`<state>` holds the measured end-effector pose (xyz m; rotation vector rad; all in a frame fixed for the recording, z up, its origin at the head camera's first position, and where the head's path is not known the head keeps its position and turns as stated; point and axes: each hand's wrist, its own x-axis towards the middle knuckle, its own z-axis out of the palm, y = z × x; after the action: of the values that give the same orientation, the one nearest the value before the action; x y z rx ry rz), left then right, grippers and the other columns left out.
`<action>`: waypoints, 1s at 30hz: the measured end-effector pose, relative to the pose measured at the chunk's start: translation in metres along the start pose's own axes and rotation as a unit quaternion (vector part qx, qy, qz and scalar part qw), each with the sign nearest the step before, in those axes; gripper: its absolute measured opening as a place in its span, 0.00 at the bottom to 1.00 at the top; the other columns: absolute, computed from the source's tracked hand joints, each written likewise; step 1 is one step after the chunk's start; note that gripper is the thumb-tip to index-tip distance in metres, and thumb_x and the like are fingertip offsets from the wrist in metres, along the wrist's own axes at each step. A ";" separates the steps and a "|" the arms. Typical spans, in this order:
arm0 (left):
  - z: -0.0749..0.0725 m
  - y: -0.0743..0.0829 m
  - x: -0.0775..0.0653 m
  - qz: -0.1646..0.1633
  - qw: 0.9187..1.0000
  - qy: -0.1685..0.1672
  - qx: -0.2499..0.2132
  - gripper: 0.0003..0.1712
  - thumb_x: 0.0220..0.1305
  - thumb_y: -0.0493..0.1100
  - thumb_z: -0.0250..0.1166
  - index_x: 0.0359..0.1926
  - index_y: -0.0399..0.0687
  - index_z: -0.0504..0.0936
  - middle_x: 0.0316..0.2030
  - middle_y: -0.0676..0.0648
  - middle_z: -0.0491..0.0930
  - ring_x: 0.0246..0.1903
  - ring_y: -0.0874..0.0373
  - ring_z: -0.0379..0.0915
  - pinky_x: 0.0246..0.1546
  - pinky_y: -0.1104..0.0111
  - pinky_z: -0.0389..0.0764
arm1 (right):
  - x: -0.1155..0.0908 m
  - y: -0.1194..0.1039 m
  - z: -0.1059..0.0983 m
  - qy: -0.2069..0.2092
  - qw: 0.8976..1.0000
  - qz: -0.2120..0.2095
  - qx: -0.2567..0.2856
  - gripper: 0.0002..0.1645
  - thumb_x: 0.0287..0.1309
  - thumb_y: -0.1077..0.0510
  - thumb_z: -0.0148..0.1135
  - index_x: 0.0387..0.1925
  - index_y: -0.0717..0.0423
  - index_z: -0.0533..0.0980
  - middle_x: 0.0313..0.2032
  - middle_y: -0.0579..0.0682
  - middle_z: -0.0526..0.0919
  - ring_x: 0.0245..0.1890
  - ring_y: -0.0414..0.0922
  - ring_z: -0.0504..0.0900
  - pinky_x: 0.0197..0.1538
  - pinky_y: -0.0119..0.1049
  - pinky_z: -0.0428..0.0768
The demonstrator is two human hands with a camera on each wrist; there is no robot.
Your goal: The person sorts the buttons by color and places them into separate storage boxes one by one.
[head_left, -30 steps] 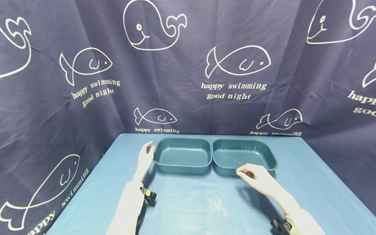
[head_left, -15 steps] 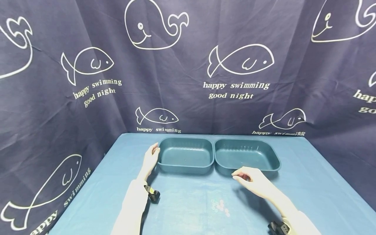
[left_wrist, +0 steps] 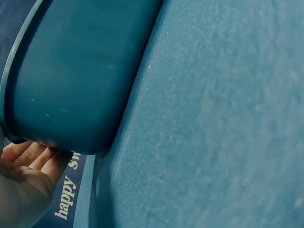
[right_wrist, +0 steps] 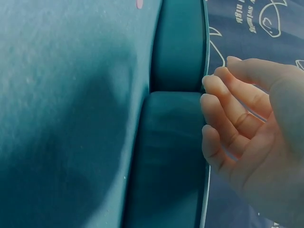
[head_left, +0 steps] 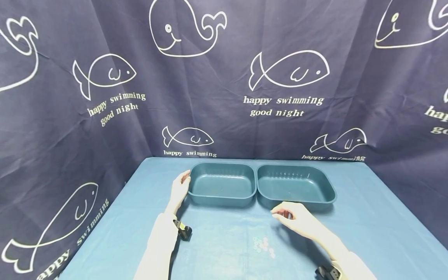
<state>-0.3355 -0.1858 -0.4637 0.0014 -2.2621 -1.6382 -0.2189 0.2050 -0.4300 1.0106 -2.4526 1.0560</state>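
Two teal rectangular bins stand side by side on the blue cloth. At the outer end of the left bin (head_left: 222, 200), my left hand (head_left: 179, 188) rests with fingers extended against the wall. The left wrist view has those fingers (left_wrist: 35, 156) at the bin's end; the thumb is mostly hidden. My right hand (head_left: 294, 217) hovers in front of the right bin (head_left: 299, 186), fingers loosely bent and thumb apart. Nothing is between its fingers (right_wrist: 221, 114) in the right wrist view. Small pale pink and greenish pieces (head_left: 264, 245) lie scattered on the cloth, too small to identify.
A dark blue curtain (head_left: 231, 109) with white fish and whale drawings hangs behind and beside the table (head_left: 217, 249). Each wrist wears a strap with a small black camera, such as the left camera (head_left: 184, 232). The bins meet at their short sides.
My right hand has moved left and slightly toward me, along the front of the right bin. My left hand has closed in on the left bin's end. The view has shifted slightly.
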 end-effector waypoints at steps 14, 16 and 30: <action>0.004 0.002 0.002 -0.001 1.000 -0.007 -0.017 0.21 0.66 0.33 0.51 0.59 0.32 0.70 0.57 0.31 0.72 0.58 0.41 0.68 0.61 0.53 0.67 | 0.000 0.000 0.014 -0.040 0.999 -0.002 0.037 0.06 0.51 0.61 0.66 0.34 0.55 0.79 0.22 0.37 0.73 0.22 0.27 0.68 0.24 0.23 0.70; 0.004 0.001 0.000 0.000 1.000 -0.009 -0.019 0.21 0.66 0.33 0.50 0.59 0.31 0.70 0.56 0.30 0.72 0.58 0.40 0.68 0.61 0.53 0.67 | -0.001 0.000 0.017 -0.049 0.998 0.000 0.044 0.06 0.52 0.61 0.66 0.34 0.55 0.79 0.22 0.38 0.74 0.23 0.27 0.68 0.25 0.24 0.70; 0.002 -0.002 -0.002 -0.017 1.000 -0.004 -0.025 0.21 0.67 0.34 0.50 0.60 0.34 0.69 0.58 0.31 0.71 0.59 0.41 0.67 0.62 0.54 0.66 | -0.006 0.000 0.022 -0.114 0.991 0.030 0.058 0.07 0.52 0.59 0.65 0.35 0.55 0.81 0.24 0.39 0.74 0.25 0.27 0.68 0.28 0.25 0.71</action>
<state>-0.3350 -0.1842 -0.4669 0.0205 -2.2379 -1.7142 -0.2149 0.1921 -0.4480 1.1593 -2.6424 1.1730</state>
